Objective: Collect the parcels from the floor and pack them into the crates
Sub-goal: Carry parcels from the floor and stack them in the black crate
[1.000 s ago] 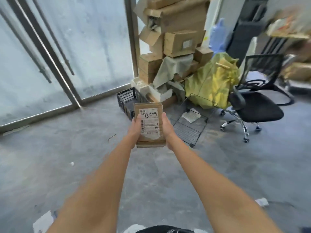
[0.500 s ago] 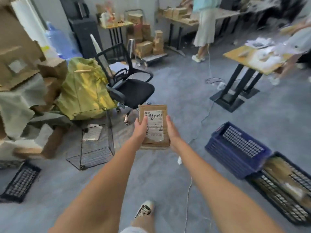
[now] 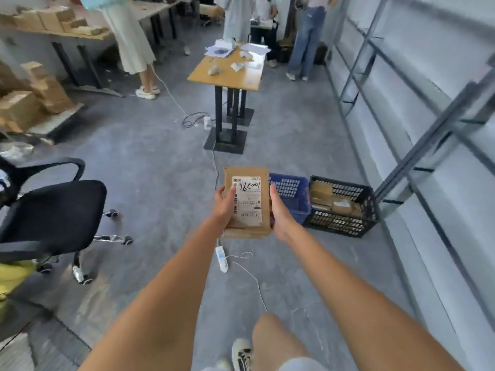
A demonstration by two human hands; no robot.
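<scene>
Gripping stacked brown parcels (image 3: pixel 250 202) between left hand (image 3: pixel 224 207) and right hand (image 3: pixel 280 212); blue crate (image 3: pixel 293 194) and black crate (image 3: pixel 345 207) lying just beyond.

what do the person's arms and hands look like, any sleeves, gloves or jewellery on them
Both arms are bare along all of their visible length: no sleeve shows on either forearm. The left hand and the right hand wear no gloves. No watch, bracelet or band shows at either wrist, and no ring can be made out on the visible fingers. No markings or cables on them.
</scene>
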